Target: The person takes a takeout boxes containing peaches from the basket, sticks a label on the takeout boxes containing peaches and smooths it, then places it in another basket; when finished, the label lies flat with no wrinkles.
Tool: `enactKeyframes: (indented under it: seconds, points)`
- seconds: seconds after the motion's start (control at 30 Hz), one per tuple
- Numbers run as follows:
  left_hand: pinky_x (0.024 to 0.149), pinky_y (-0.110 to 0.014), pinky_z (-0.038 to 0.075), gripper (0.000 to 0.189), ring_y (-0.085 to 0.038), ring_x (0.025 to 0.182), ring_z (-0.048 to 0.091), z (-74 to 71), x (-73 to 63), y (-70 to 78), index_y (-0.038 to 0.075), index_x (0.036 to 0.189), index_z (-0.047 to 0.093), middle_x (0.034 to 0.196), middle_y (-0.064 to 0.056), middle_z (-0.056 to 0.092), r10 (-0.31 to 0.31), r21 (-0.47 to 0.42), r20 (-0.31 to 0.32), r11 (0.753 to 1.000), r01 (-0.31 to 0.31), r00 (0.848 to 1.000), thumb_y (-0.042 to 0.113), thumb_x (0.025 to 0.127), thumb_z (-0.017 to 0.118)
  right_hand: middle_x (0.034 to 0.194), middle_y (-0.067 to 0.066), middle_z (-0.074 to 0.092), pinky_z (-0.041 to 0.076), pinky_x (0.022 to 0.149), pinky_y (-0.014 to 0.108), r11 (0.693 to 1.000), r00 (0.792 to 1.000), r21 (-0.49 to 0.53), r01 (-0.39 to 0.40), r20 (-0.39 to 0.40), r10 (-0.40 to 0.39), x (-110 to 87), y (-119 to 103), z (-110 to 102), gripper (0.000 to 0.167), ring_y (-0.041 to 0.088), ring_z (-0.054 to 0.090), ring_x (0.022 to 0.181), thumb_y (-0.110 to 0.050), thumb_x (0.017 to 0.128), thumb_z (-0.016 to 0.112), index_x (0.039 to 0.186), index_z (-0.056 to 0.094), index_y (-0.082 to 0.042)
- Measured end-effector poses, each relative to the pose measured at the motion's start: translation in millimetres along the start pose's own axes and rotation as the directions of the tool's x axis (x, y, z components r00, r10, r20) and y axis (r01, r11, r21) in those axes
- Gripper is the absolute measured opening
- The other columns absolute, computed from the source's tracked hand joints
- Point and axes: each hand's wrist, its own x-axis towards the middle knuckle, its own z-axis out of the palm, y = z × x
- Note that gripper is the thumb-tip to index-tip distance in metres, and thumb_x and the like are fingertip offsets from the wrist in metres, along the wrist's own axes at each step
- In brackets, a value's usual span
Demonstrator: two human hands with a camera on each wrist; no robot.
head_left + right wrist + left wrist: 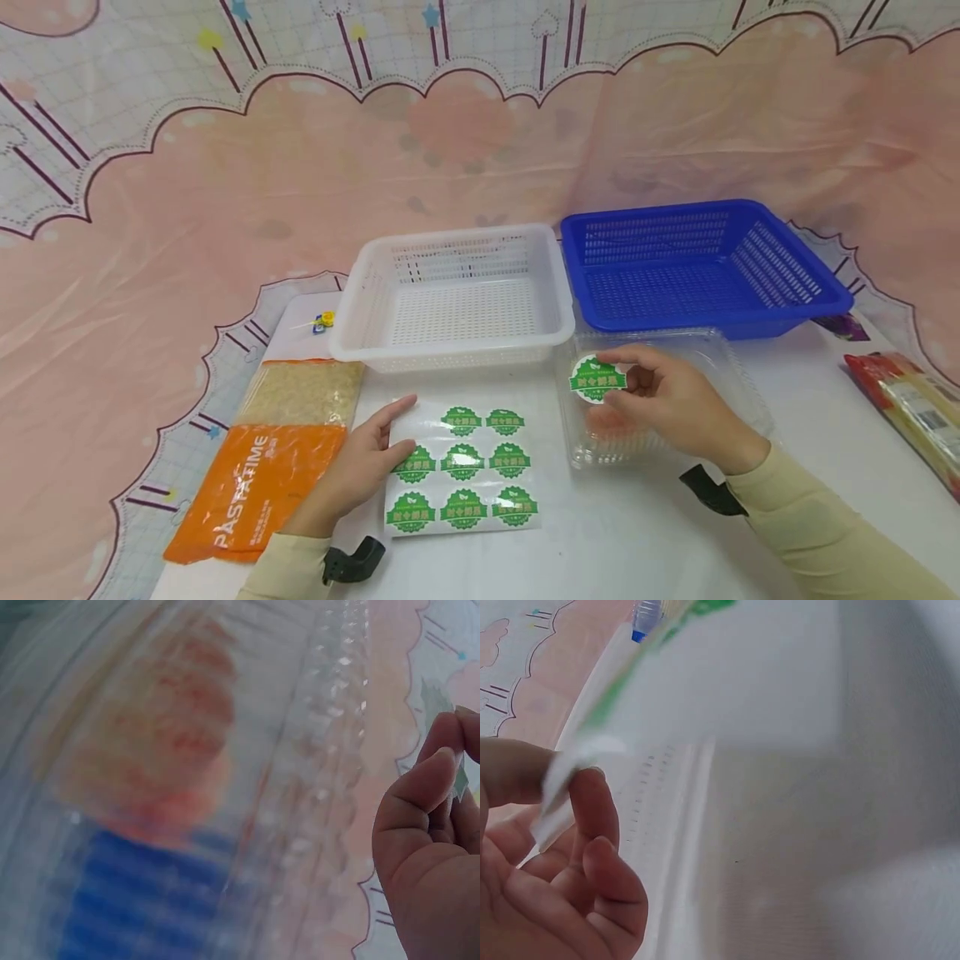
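The right hand (675, 406) pinches a round green-and-white sticker (597, 379) between thumb and forefinger. Directly beneath that grip stands the clear box (720, 365), with a red-and-yellow fruit (611, 423) inside, just below the sticker; the right wrist view shows the fruit blurred through the ribbed plastic. Whether the sticker touches the box cannot be told.

The left hand (360, 471) grips the left edge of the sheet (489, 483); in its wrist view the edge runs between the fingers. Eight green stickers show on the sheet to the right of that grip, one partly under the thumb.

Beyond the left grip, past the sheet's far edge, sits the white basket (457, 350), its slotted floor in view. Beyond the right grip, just behind the box, is the blue basket (720, 323), with a mesh floor and slotted sides.

The white table (600, 533) spreads under both hands. Left of the left hand lies an orange pasta bag (258, 479), with a small blue-and-yellow item (323, 322) beyond it. Well to the right of the right hand lies a red-and-yellow pack (911, 408). Behind everything hangs a pink cloth (450, 150) with scalloped outlines and pale grid patches.
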Motion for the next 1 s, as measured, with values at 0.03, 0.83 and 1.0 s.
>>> enactKeyframes:
  seconds: [0.03, 0.83, 1.0]
  points:
    - [0.110, -0.042, 0.032, 0.061, -0.034, 0.146, 0.029, 0.2, 0.5, -0.5, 0.007, 0.153, 0.040, 0.161, -0.015, 0.028, -0.003, -0.001, 0.002, 1.000, 0.003, 1.000, 0.001, 0.096, 0.061, 0.085, 0.005, 0.057, 0.047, 0.059, 0.023, 1.000, 1.000, -0.009, -0.007, 0.000, 0.007, 0.0, 1.4, -1.6, 0.040, 0.018, 0.054, 0.076, -0.003, 0.087, 0.073, 0.127, 0.065, -0.001]
    - [0.115, -0.050, 0.025, 0.058, -0.038, 0.147, 0.025, 1.9, 7.3, -6.3, 0.011, 0.151, 0.045, 0.160, -0.017, 0.031, -0.049, 0.061, -0.020, 0.997, 0.050, 0.999, 0.006, 0.096, 0.062, 0.081, 0.006, 0.056, 0.040, 0.052, 0.025, 0.968, 0.987, -0.196, -0.160, -0.045, 0.154, -12.9, 42.2, -41.5, 0.045, 0.018, 0.050, 0.073, -0.014, 0.093, 0.072, 0.133, 0.060, 0.002]
    - [0.115, -0.050, 0.024, 0.058, -0.037, 0.147, 0.023, 2.6, 8.0, -6.9, 0.011, 0.151, 0.044, 0.160, -0.017, 0.030, -0.056, 0.064, -0.019, 0.996, 0.057, 0.998, 0.006, 0.096, 0.062, 0.082, 0.006, 0.056, 0.039, 0.053, 0.026, 0.956, 0.982, -0.225, -0.191, -0.046, 0.185, -11.2, 43.8, -41.0, 0.046, 0.020, 0.049, 0.072, -0.016, 0.093, 0.072, 0.134, 0.060, 0.000]
